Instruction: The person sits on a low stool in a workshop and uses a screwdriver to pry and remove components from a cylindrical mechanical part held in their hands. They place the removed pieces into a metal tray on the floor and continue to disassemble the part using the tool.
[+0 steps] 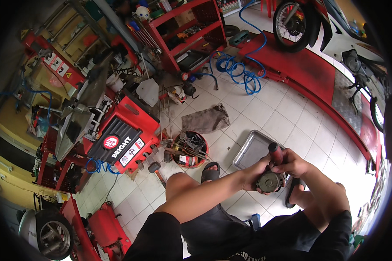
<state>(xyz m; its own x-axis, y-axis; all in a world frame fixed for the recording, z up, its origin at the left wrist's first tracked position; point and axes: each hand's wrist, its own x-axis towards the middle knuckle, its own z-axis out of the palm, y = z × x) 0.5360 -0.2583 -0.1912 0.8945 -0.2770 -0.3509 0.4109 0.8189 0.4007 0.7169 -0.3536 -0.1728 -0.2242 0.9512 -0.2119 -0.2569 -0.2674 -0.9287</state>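
In front of my lap I hold a round, dark metal motor-like part (269, 182), with its flat face turned up. My left hand (251, 173) is closed round its left side. My right hand (294, 164) is closed about a tool with a red handle and a dark end (274, 152), which points up and away from me over the part. The tool's tip is hidden by my fingers and the part. Just beyond my hands, a shallow grey metal tray (242, 153) lies on the floor.
A round tub of tools (190, 150) stands left of the tray, near a dirty cloth (205, 118). A red tire machine (126, 130) stands left. A red tool shelf (178, 35), coiled blue air hose (246, 76) and red lift (300, 65) with a motorcycle (357, 56) are farther off.
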